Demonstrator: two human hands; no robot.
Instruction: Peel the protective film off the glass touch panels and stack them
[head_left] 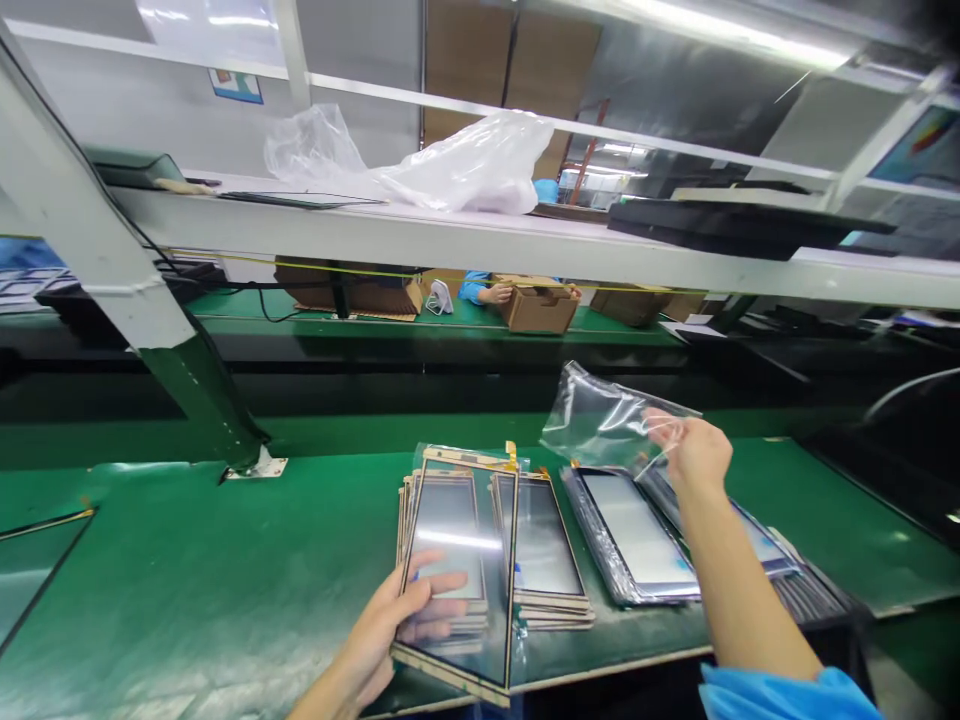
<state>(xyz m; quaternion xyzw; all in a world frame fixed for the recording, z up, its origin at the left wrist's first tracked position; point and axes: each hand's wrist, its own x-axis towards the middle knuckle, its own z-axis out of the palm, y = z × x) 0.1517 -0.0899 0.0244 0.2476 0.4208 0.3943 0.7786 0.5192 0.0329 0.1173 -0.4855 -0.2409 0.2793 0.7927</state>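
- From where I stand, I can read no word and no number;
- the small wall poster (236, 86), blue along its bottom, is too far for reading;
- the blue poster (921, 145) at right shows coloured shapes; its letters, if any, are unclear.

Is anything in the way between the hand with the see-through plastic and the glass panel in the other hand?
Nothing solid that I can see. Only the clear plastic held by the right hand sticks out toward the glass panel in the left hand. The stacked panels lie on the green table.
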